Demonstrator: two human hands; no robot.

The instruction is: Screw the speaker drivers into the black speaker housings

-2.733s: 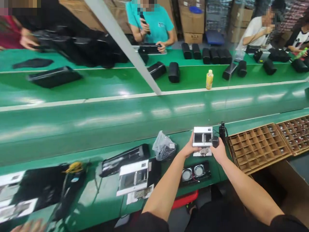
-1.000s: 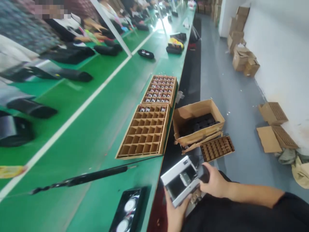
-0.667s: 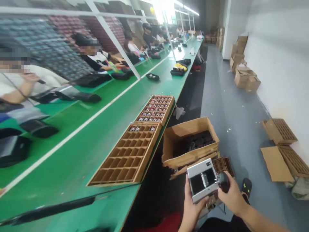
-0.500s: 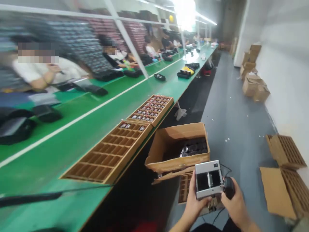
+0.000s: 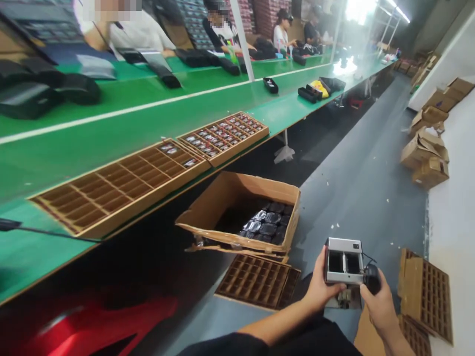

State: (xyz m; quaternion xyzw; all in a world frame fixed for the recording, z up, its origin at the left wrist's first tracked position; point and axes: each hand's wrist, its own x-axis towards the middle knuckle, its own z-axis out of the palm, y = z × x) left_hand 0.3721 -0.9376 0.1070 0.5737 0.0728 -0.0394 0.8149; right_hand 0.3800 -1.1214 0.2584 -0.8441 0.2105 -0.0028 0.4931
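My left hand [image 5: 322, 287] grips the left side of a small silver box-shaped frame [image 5: 343, 260] with two dark openings, held over the floor. My right hand [image 5: 377, 305] holds a round black part [image 5: 372, 280] pressed against the frame's right side, with a thin wire running from it. A small metal piece hangs under the frame. Just ahead on the floor lies an open cardboard box [image 5: 230, 198] with several dark wrapped parts [image 5: 265, 223] inside.
A flat cardboard divider tray [image 5: 258, 281] lies on the floor under the box. Two divider trays [image 5: 115, 180] [image 5: 222, 136] sit on the green bench edge at left. More cardboard dividers [image 5: 426, 291] and boxes [image 5: 426, 148] stand at right. Other people work across the conveyor.
The view has swung from the bench to the right and down toward the floor. Both hands carried the frame and black part off the bench, and they now hang near the open box.
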